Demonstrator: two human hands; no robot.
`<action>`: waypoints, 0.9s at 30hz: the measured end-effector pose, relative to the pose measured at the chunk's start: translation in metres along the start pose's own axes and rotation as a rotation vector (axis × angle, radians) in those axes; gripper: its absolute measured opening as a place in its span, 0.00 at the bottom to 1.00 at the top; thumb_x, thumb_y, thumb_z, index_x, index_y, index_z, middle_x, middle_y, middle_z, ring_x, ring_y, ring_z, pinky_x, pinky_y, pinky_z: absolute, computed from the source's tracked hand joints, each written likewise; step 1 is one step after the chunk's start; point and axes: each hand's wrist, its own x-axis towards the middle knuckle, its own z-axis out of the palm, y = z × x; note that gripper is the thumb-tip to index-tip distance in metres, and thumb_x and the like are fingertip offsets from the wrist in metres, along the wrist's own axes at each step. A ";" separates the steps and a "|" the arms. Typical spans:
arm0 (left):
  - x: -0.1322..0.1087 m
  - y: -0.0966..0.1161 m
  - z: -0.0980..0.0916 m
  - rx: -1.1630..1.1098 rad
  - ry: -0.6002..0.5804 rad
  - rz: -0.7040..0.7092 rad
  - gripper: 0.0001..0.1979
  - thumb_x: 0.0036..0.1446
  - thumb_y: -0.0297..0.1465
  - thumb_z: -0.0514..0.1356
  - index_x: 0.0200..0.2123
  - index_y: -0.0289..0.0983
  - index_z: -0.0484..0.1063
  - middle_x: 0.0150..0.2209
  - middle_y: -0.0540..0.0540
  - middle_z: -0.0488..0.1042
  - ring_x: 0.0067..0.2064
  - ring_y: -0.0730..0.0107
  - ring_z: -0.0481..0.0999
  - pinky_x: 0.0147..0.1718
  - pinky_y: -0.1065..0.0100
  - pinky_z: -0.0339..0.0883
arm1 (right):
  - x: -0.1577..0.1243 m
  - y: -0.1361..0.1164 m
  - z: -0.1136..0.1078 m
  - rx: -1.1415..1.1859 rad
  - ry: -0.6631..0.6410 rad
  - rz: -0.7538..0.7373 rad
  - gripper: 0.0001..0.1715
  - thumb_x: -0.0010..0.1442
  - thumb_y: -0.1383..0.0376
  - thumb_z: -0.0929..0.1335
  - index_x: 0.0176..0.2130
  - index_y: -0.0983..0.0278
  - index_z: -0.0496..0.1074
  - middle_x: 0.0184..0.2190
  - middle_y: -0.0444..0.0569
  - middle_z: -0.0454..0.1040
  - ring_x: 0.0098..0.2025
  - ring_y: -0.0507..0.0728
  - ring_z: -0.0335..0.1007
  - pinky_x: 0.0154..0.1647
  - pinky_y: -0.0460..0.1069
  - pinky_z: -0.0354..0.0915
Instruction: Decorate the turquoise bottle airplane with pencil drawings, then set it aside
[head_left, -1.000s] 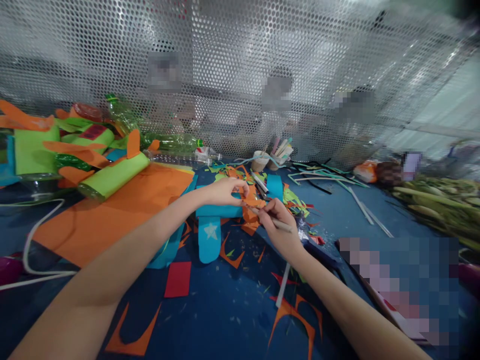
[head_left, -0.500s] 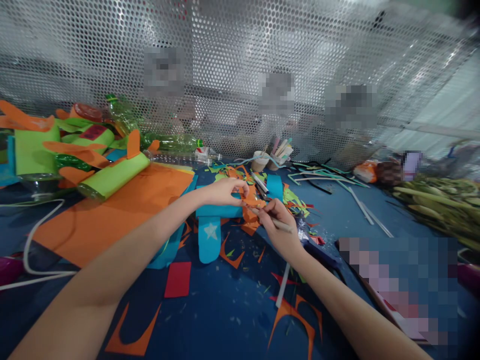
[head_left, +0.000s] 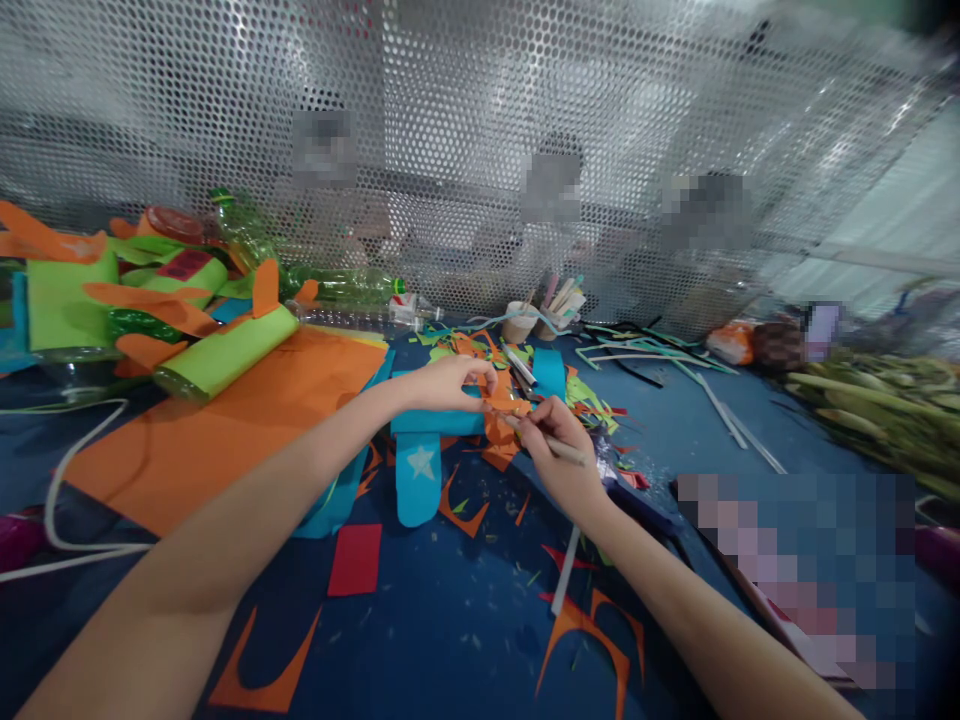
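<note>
My left hand [head_left: 448, 384] pinches a small orange paper piece [head_left: 504, 413] and holds it against a blue paper-covered model [head_left: 420, 448] that lies on the dark blue table [head_left: 450, 640]. My right hand [head_left: 559, 452] is closed round a pencil [head_left: 551, 447], and the pencil's tip rests on the orange piece. A blue wing with a pale star [head_left: 421, 462] sticks out toward me below my left hand.
A large orange sheet [head_left: 217, 420] lies at the left, with green paper-wrapped bottles [head_left: 225, 352] behind it. Orange and red scraps [head_left: 355, 559] litter the table. Cups of pencils [head_left: 547, 310] stand by the perforated metal screen [head_left: 480, 130]. Green stalks [head_left: 870, 400] lie at the right.
</note>
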 end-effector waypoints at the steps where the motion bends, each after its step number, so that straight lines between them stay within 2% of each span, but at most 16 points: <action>1: 0.000 0.000 0.000 0.002 -0.001 -0.001 0.08 0.50 0.32 0.61 0.35 0.37 0.69 0.39 0.47 0.73 0.42 0.66 0.72 0.42 0.67 0.63 | 0.000 0.000 0.000 0.003 0.003 -0.001 0.12 0.60 0.61 0.65 0.28 0.60 0.57 0.21 0.38 0.59 0.23 0.49 0.55 0.24 0.45 0.53; 20: 0.000 -0.001 0.001 -0.044 -0.009 -0.007 0.09 0.50 0.32 0.61 0.36 0.36 0.69 0.39 0.46 0.72 0.41 0.67 0.71 0.40 0.68 0.62 | 0.001 0.001 0.000 -0.002 -0.005 -0.024 0.12 0.60 0.62 0.65 0.28 0.60 0.57 0.21 0.38 0.59 0.23 0.49 0.56 0.25 0.45 0.55; 27: 0.001 -0.003 0.001 -0.037 -0.004 0.003 0.10 0.50 0.34 0.61 0.36 0.37 0.69 0.39 0.47 0.72 0.41 0.66 0.71 0.40 0.68 0.62 | 0.001 0.000 -0.002 -0.027 0.016 -0.016 0.12 0.60 0.63 0.64 0.28 0.60 0.56 0.20 0.37 0.57 0.22 0.49 0.53 0.24 0.46 0.53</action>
